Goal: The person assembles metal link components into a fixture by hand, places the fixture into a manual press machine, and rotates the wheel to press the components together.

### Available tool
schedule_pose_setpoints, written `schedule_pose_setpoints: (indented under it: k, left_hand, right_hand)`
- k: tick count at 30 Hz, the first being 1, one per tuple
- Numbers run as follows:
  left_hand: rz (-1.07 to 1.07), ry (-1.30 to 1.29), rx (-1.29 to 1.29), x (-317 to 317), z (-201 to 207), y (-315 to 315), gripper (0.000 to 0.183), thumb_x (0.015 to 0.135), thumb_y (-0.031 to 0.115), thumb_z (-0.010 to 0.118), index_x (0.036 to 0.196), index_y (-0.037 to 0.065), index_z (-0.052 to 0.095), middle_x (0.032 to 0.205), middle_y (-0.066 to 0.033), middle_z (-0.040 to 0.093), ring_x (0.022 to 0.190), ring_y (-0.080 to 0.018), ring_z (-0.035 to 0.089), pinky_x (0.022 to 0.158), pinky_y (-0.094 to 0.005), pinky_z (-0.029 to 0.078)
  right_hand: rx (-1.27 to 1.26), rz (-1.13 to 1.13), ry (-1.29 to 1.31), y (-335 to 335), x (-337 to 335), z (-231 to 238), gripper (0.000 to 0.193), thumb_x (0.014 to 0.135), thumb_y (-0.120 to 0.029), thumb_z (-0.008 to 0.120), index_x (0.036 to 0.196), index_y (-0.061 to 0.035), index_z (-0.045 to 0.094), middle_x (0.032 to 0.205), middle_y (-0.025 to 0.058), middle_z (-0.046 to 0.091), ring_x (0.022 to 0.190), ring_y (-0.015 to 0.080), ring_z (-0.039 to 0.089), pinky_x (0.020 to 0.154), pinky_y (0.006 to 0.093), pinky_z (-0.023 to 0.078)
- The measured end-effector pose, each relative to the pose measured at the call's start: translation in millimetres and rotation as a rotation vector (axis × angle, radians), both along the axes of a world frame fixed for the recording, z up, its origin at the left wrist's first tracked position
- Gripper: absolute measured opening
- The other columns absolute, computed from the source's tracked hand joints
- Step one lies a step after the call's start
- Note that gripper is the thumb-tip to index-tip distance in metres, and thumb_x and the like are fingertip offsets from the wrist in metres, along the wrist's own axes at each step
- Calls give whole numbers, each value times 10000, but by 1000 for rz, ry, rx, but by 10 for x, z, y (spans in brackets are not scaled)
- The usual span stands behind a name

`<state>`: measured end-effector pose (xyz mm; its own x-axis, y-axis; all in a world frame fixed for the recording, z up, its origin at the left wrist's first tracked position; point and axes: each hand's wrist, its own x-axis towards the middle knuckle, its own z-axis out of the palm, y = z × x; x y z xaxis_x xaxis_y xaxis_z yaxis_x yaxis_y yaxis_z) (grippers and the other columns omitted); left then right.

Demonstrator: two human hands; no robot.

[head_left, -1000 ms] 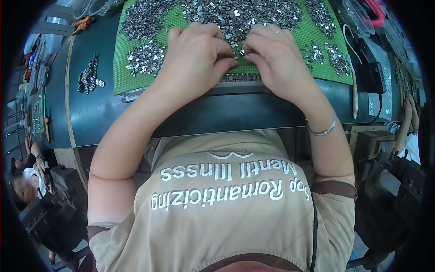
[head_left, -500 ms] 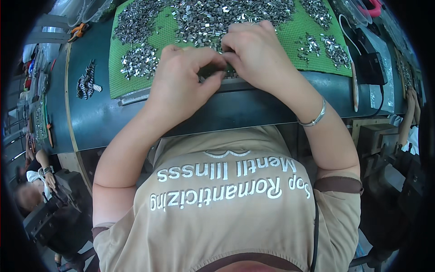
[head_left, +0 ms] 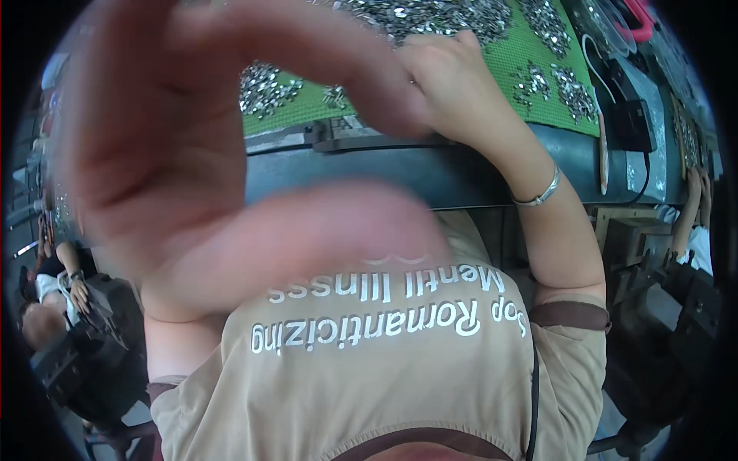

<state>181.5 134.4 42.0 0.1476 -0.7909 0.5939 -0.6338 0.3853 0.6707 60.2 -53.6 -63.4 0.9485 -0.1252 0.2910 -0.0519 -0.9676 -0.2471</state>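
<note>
My left hand (head_left: 154,161) looms large and blurred on the left. Its thumb and forefinger are spread wide apart, and nothing shows between them. Farther off, my right hand (head_left: 457,88) rests by the near edge of the green textured mat (head_left: 530,77), fingers curled in. The left forefinger covers the right fingertips, so whatever they pinch is hidden. A narrow grey metal bar (head_left: 361,142) lies along the mat's front edge, close to my right hand. Heaps of small shiny metal pieces (head_left: 430,19) cover the mat behind it.
A black power adapter (head_left: 636,127) with a cable sits right of the mat, beside a thin pale stick (head_left: 602,154). A pink-handled tool (head_left: 638,19) lies at the far right. Other people's arms (head_left: 694,200) show at both sides. My left hand hides much of the table's left.
My left hand has left the bar and risen toward the camera, its thumb and forefinger spreading apart. My right hand stays near the bar, shifted slightly right.
</note>
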Motion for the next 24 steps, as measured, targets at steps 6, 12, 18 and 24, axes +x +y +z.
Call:
schedule_pose_setpoints:
  k: [6, 12, 18, 24]
  left_hand:
    - [-250, -370, -127, 461, 396, 198, 1016, 719, 701, 680, 1406, -7, 434, 885, -48, 608, 828, -207, 557, 829, -416, 432]
    - [-258, -397, -294, 598, 535, 92, 923, 756, 620, 706, 1386, -9, 463, 957, -76, 620, 875, -218, 573, 860, -427, 439]
    - [-175, -263, -285, 652, 296, 160, 831, 792, 540, 732, 1366, -11, 493, 1028, -103, 631, 923, -229, 589, 891, -438, 447]
    - [-99, -85, -35, 332, 183, 14, 565, 752, 312, 779, 1173, -22, 604, 1034, -127, 652, 934, -244, 611, 907, -410, 462]
  right_hand:
    - [82, 2, 89, 114, 226, 50, 219, 807, -259, 748, 761, -55, 682, 801, 101, 660, 836, 300, 651, 793, 470, 392]
    - [-52, 8, -82, 254, 20, 45, 56, 767, -83, 651, 711, -83, 654, 751, 83, 625, 782, 268, 638, 759, 438, 375]
    - [141, 107, -201, 156, -54, 31, 91, 786, -57, 599, 712, -81, 552, 745, 98, 543, 726, 298, 564, 689, 418, 376]
    - [462, 5, -157, 77, -463, 132, 29, 816, 13, 609, 810, 19, 581, 773, 176, 548, 767, 386, 540, 697, 445, 428]
